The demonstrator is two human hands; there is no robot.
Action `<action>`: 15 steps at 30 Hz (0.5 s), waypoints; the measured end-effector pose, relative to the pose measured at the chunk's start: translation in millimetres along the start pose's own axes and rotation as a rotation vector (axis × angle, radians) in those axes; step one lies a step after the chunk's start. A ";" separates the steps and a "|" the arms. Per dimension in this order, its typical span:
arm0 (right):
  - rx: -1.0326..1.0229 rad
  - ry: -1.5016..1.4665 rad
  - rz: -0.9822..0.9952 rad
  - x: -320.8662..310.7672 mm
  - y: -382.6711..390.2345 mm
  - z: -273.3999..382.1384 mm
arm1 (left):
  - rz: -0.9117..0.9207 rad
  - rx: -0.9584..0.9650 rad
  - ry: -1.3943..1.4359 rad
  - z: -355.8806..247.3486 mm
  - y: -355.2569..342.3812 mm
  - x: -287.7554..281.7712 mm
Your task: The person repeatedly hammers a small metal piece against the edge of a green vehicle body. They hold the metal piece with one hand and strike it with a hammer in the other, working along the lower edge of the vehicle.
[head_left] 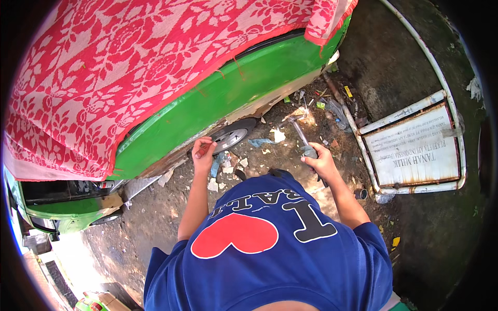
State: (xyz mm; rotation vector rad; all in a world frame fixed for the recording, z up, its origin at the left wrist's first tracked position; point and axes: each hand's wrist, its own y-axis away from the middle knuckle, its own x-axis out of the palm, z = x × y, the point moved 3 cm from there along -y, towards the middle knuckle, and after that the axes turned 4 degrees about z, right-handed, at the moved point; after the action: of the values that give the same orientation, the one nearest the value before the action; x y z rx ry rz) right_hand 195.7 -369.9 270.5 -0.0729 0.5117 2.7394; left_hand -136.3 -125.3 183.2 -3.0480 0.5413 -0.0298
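My right hand [322, 161] is closed around a hammer [300, 130]. Its metal shaft points up and away from me, and the head is at the far end. A bluish-grey piece [309, 152] shows beside the fingers on that shaft. My left hand [205, 149] is raised near the wheel [228, 138] of a green car, fingers curled around something small and reddish-brown that I cannot make out. The green car body [233, 96] has bare, scraped patches along its lower edge. A red and pink floral cloth [155, 57] covers its upper part.
At right stands a white metal frame with a sign board [415, 147]. Broken flakes and litter [228, 168] cover the dirt ground below the car. A blue plastic scrap [261, 142] lies by the wheel. Another green car part [67, 207] is at left.
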 end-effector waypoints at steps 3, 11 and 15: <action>0.035 -0.061 0.091 -24.8 -17.8 -2.2 | -0.057 -0.037 -0.049 -8.8 -14.6 13.5; 0.140 -0.178 0.092 -27.9 -51.9 -7.9 | -0.140 -0.104 -0.007 -16.8 -10.9 42.5; 0.116 -0.071 0.030 -28.7 -51.8 -5.0 | -0.231 -0.116 0.036 -18.0 -9.2 47.4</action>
State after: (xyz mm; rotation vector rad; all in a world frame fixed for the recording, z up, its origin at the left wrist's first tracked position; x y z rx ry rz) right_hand 240.6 -336.0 251.5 0.0612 0.6557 2.7239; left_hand -89.1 -133.8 202.2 -3.2120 0.1970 -0.0643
